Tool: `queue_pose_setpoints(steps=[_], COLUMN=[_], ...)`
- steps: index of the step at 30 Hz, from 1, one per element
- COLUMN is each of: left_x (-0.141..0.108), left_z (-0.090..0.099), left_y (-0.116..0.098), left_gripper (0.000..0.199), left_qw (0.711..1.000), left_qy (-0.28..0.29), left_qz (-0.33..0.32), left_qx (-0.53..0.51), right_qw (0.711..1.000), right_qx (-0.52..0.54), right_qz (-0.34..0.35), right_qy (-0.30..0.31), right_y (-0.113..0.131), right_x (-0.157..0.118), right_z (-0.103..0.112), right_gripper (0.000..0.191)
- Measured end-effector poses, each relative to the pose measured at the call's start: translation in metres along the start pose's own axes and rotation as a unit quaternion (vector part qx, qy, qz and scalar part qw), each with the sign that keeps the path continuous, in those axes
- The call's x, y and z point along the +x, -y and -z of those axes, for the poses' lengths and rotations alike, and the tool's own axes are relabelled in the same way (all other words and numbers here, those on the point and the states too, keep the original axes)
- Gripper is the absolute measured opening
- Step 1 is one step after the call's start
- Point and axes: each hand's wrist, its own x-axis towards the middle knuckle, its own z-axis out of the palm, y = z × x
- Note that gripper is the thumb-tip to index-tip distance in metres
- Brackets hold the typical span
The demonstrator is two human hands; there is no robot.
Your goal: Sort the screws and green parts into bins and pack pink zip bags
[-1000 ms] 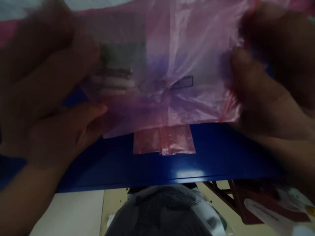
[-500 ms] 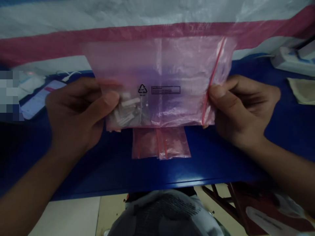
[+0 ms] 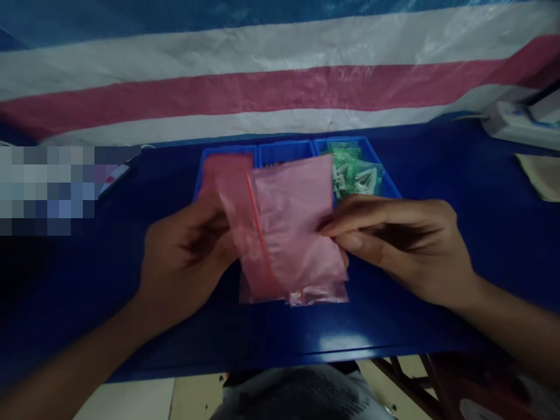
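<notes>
A pink translucent zip bag (image 3: 297,216) with a red seal line is raised over the table, smeared a little by motion. It looks folded to about half its width. At its left side, my left hand (image 3: 184,251) is closed on the bag, with the fingertips partly behind the film. My right hand (image 3: 406,245) pinches the right edge between thumb and fingers. Below, more pink zip bags (image 3: 324,293) lie on the blue table, mostly covered by the raised one. Whatever is inside the held bag cannot be made out.
Behind the hands stand three blue bins: a left bin (image 3: 199,172) with pink bags, a middle bin (image 3: 284,150) with dark items, and a right bin (image 3: 371,153) with green bags (image 3: 365,178) of white parts. A white power strip (image 3: 520,125) and a beige cloth (image 3: 540,175) lie right.
The bag was stretched wide between both hands and now looks folded. My hands have come closer together and lower, and the blue bins behind have come into view.
</notes>
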Motion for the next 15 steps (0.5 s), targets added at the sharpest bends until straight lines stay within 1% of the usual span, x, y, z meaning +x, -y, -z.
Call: queue_pose_setpoints(steps=[2, 3, 5, 7, 10, 12, 13, 14, 15], left_x=[0.004, 0.006, 0.008, 0.01, 0.018, 0.027, 0.033, 0.038, 0.042], left_z=[-0.004, -0.005, -0.005, 0.0, 0.018, 0.035, 0.043, 0.051, 0.056], left_y=[-0.007, -0.01, -0.012, -0.009, 0.004, 0.016, 0.024, 0.031, 0.038], left_gripper=[0.037, 0.041, 0.045, 0.049, 0.057, 0.063, 0.064, 0.062, 0.055], left_qw=[0.999, 0.999, 0.999, 1.0, 0.994, 0.984, 0.983, 0.978, 0.971], left_qy=[0.037, 0.044, 0.039, 0.003, -0.101, -0.168, -0.168, -0.179, -0.18], left_qz=[0.005, 0.006, 0.009, 0.015, 0.018, -0.002, -0.009, -0.039, -0.085], left_qx=[-0.023, -0.025, -0.007, 0.016, 0.041, 0.061, 0.077, 0.1, 0.134], right_qw=[0.998, 0.996, 0.993, 0.994, 0.997, 0.997, 0.997, 0.997, 0.996], right_qx=[-0.048, -0.065, -0.085, -0.069, -0.009, 0.003, -0.002, -0.012, -0.023], right_qz=[0.017, 0.028, 0.046, 0.057, 0.052, 0.045, 0.042, 0.043, 0.046], right_qy=[-0.047, -0.063, -0.074, -0.067, -0.058, -0.062, -0.066, -0.071, -0.073], right_y=[0.001, 0.001, 0.001, 0.002, 0.001, 0.0, 0.0, -0.001, -0.002], right_x=[0.0, 0.0, 0.001, 0.001, 0.0, 0.0, 0.0, 0.001, 0.001], right_z=[-0.005, -0.007, -0.008, -0.009, -0.009, -0.008, -0.008, -0.008, -0.008], right_gripper=[0.028, 0.028, 0.031, 0.037, 0.043, 0.041, 0.038, 0.035, 0.032])
